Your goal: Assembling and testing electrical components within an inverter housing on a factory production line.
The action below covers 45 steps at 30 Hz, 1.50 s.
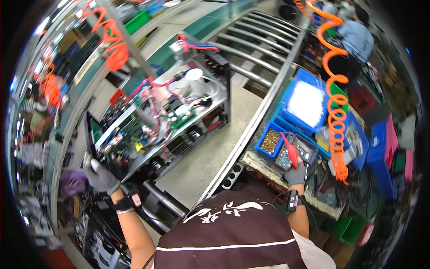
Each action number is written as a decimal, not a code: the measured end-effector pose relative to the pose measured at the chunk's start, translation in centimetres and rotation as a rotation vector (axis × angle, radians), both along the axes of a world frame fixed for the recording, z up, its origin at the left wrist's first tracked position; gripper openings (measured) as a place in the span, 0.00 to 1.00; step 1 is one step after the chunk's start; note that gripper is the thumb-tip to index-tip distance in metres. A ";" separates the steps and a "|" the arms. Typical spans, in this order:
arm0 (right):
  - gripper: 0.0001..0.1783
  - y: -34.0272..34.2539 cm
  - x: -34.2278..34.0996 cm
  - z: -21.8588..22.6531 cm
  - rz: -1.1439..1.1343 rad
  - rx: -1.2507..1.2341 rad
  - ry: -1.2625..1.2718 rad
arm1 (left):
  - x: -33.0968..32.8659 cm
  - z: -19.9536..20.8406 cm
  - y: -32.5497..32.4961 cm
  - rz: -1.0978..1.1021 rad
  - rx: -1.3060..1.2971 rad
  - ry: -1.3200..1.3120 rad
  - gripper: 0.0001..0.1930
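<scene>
Gripping the near-left corner of the open metal chassis [165,121], your left hand [102,175] has its grey-gloved fingers [95,167] curled together around the frame's edge, beside a purple object [71,183] at the bench's left rim. Your right hand [295,172], gloved the same, closes its fingers around a red-handled screwdriver [290,150], whose tip points up over the small blue bin of brass screws [270,141]. That bin sits at the near corner of the parts shelf, right of the steel rail [251,130] that borders the grey work surface [210,157]. The chassis lies across the middle of that surface, tilted, with green circuit boards [177,114] and red and blue wires [154,83] exposed. Behind the screw bin stands a larger blue bin of white parts [307,103]. An orange coiled air hose [336,116] hangs down just right of your right hand. Another person [356,38] works at the far right.
</scene>
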State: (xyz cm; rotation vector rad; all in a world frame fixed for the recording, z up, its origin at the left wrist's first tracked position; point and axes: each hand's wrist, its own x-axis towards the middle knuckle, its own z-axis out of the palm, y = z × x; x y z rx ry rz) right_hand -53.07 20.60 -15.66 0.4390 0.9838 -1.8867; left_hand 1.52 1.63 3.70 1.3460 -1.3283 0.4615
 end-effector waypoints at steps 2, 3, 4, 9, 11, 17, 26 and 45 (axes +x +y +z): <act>0.16 -0.3 -0.6 -1.0 -0.046 0.017 -0.066 | 0.1 -0.1 0.1 -0.046 0.014 0.083 0.11; 0.16 -0.5 -0.7 -1.5 -0.040 0.047 -0.048 | 0.1 -0.1 0.1 -0.061 0.020 0.105 0.11; 0.15 -0.5 -0.7 -1.7 0.000 0.072 -0.053 | 0.0 -0.2 0.0 -0.100 0.013 0.175 0.11; 0.15 -2.0 -0.9 -0.6 0.017 0.031 0.060 | -0.2 -0.1 0.0 -0.075 0.027 0.154 0.12; 0.14 -3.3 -1.7 1.0 0.013 0.002 0.072 | -0.1 -0.2 0.0 -0.059 0.041 0.139 0.12; 0.15 -8.1 -6.7 6.1 0.085 -0.099 0.193 | 0.4 -0.5 -0.4 -0.094 0.031 0.255 0.12; 0.17 -11.8 -11.6 5.7 0.230 0.049 0.345 | 0.1 -0.3 -0.3 -0.077 -0.029 0.150 0.11; 0.15 -10.5 -9.1 7.3 0.081 0.206 0.460 | 0.0 -0.2 -0.6 -0.048 0.013 0.168 0.12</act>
